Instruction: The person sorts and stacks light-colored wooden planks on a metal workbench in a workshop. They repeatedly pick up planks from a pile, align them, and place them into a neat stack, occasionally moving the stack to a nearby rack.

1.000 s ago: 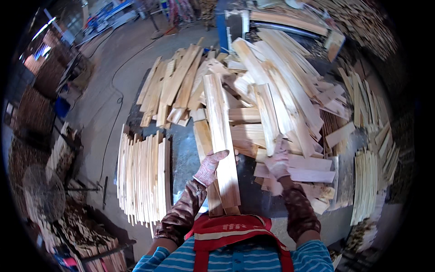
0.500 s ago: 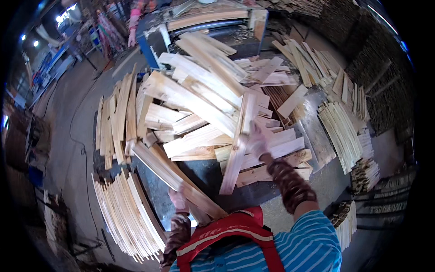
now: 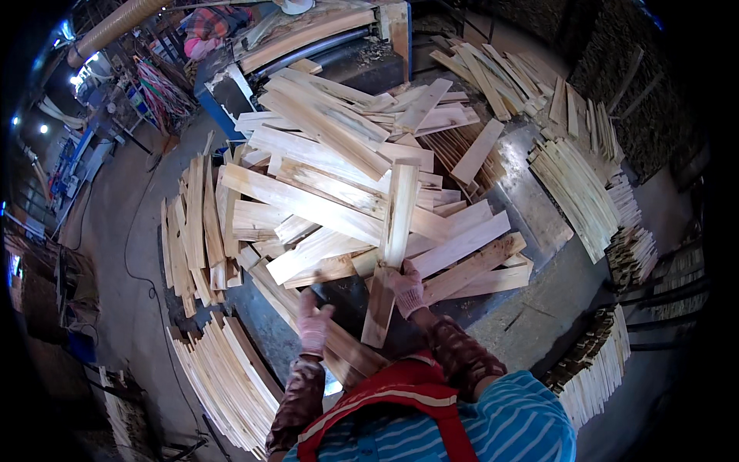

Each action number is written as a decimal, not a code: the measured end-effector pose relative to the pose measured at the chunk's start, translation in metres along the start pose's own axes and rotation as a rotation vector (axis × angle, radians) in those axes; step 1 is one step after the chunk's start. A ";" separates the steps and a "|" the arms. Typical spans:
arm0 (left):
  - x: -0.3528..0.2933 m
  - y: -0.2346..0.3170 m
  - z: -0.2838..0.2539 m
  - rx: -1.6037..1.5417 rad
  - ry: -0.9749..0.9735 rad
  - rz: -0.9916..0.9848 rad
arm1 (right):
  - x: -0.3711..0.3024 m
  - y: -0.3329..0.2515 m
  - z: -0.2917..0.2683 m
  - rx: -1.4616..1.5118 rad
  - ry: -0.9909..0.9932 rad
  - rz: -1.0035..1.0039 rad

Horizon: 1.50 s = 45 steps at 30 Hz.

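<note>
My right hand point(image 3: 406, 289), in a pale knit glove, grips the right edge of a long wooden board point(image 3: 399, 208). The board points away from me, its near end close to my red apron. My left hand point(image 3: 313, 323), gloved too, has its fingers apart and hovers at or just above the boards point(image 3: 350, 348) that slant across the near left; whether it touches them I cannot tell. Beyond both hands lies a loose heap of pale boards point(image 3: 308, 204), crossing one another at many angles.
At the far side stands a machine with a roller point(image 3: 315, 52). Stacked strips point(image 3: 223, 377) lie at near left, upright-looking boards point(image 3: 202, 223) farther left, and more strip stacks point(image 3: 573, 196) on the right. A cable point(image 3: 146, 281) runs over the left floor. Another person's pink-gloved hand point(image 3: 202, 48) shows beyond the machine.
My right hand has drawn nearer to me, now on the board's lower part, and the board stands more upright in view. My left hand's fingers have spread away from the near-left boards.
</note>
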<state>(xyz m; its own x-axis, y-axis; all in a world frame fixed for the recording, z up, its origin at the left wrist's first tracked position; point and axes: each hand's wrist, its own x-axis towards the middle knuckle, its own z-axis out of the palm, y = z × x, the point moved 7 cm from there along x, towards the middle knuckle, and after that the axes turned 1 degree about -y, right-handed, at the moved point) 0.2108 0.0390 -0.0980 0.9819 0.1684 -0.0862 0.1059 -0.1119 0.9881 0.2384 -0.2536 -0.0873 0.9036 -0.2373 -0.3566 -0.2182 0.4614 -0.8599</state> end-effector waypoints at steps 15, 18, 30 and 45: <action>-0.027 0.117 0.043 -0.731 -0.339 -0.401 | 0.102 -0.204 0.064 -1.364 0.350 -0.794; -0.030 0.136 0.047 -0.740 -0.327 -0.436 | 0.170 -0.188 0.044 -1.552 0.319 -0.588; -0.057 0.085 -0.032 -0.576 0.080 -0.256 | 0.010 -0.103 -0.050 -1.541 0.183 -0.298; -0.045 0.038 -0.016 0.602 0.320 0.002 | -0.013 -0.032 -0.009 -1.281 -0.143 -0.211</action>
<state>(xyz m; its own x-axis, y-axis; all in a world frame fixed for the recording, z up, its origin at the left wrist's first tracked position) 0.1678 0.0427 -0.0547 0.8971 0.4390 0.0494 0.2638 -0.6222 0.7371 0.2308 -0.2732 -0.0582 0.9770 -0.0754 -0.1995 -0.1905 -0.7291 -0.6573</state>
